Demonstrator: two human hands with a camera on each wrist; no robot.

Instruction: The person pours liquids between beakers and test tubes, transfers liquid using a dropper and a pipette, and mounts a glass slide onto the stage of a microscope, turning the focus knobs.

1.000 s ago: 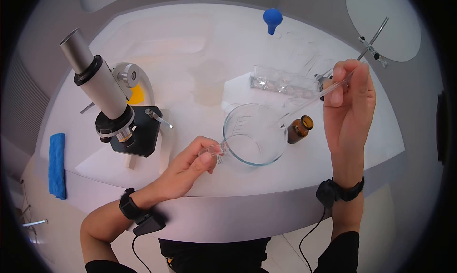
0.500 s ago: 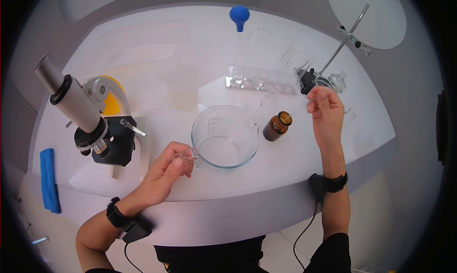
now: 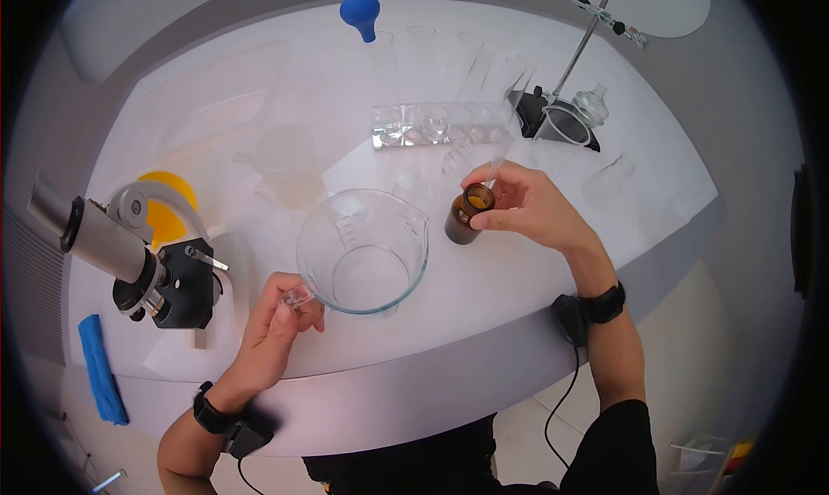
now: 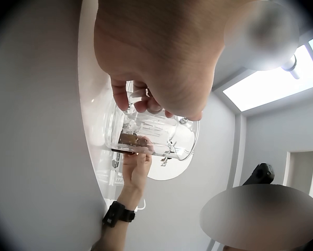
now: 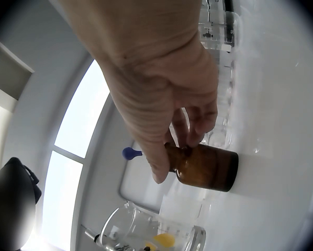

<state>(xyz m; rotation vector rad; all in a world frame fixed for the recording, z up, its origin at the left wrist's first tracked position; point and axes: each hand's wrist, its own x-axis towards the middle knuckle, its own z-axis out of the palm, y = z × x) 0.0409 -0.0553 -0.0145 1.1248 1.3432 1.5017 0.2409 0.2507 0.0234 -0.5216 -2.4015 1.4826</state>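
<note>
My left hand [image 3: 268, 335] grips the handle of a clear glass measuring cup [image 3: 373, 308], which stands upright near the front of the table. To the right of the cup is a small brown glass bottle [image 3: 460, 225], uncapped. Thumb and fingers of my right hand [image 3: 535, 208] pinch this bottle at its neck. A thin clear glass rod or tube [image 3: 494, 172] shows beside the mouth, between the fingers; its lower end is hidden. In the right wrist view the bottle [image 5: 208, 168] has its base at the white table top.
A microscope [image 3: 104, 240] stands at the left, with a folded blue cloth [image 3: 103, 370] in front. Behind are a clear rack [image 3: 436, 125], a blue rubber bulb [image 3: 359, 13] and several glass vessels. The ring stand [image 3: 577, 54] and a glass flask [image 3: 610, 175] are at the right.
My right hand has moved from holding the glass rod over the cup, down and left to the brown bottle, and now grips its neck. The left hand keeps its hold on the cup handle.
</note>
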